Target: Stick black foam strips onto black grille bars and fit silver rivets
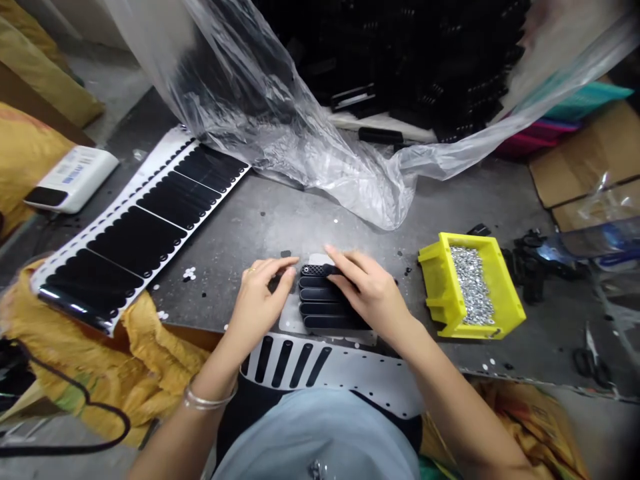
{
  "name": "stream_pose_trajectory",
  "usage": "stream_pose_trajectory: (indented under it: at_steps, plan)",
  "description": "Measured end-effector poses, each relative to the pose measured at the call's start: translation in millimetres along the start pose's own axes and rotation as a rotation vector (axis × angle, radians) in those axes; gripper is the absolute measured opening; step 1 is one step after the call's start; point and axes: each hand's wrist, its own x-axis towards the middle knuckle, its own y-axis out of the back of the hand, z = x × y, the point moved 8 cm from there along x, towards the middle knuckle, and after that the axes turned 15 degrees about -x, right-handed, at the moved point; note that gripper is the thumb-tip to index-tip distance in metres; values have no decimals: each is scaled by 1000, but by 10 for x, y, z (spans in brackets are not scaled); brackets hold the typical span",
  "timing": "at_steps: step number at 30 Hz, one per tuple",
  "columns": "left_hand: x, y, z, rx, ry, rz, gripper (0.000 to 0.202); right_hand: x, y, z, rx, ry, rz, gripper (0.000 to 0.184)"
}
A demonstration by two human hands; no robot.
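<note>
Several long black strips with rounded ends (327,310) lie side by side on a pale plate (290,321) at the table's front edge. The farthest one, a textured black strip (313,270), shows a small metal ring at its left end. My right hand (373,293) reaches over the strips from the right. Its thumb and fingers close on a small black piece (329,269) at the textured strip; its exact kind is partly hidden. My left hand (260,293) rests left of the strips, thumb and index finger apart, with nothing visible between them.
A yellow bin (435,287) of small metal pieces (473,283) stands right, with scissors (593,360) beyond. Sheets of black stickers (145,233) lie left, near a white device (75,177). Clear plastic (320,147) drapes behind. A white sheet (350,377) spans my lap.
</note>
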Motion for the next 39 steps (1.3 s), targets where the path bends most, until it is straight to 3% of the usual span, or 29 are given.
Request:
stream_pose_trajectory:
  at_steps: [6, 19, 22, 27, 30, 36, 39]
  plan:
    - [182, -127, -236, -89, 85, -88, 23, 162, -270, -161, -102, 143, -33, 18]
    - [197, -172, -242, -112, 125, -71, 14, 206, -271, -163, -7, 153, -127, 20]
    - [202, -173, -255, -107, 133, -76, 15, 111, -115, -9, -18, 80, -125, 20]
    - [210, -143, -258, -104, 122, -75, 15, -121, 87, 523, 165, -239, -113, 10]
    - [227, -139, -252, -107, 117, -73, 17, -163, 80, 617, 230, -255, -90, 9]
    - [272, -131, -256, -77, 118, -90, 19, -143, 7, 572, 226, -167, -68, 12]
    - [279, -106, -211, -9, 106, -129, 21, -227, 79, 670, 114, -261, 26, 15]
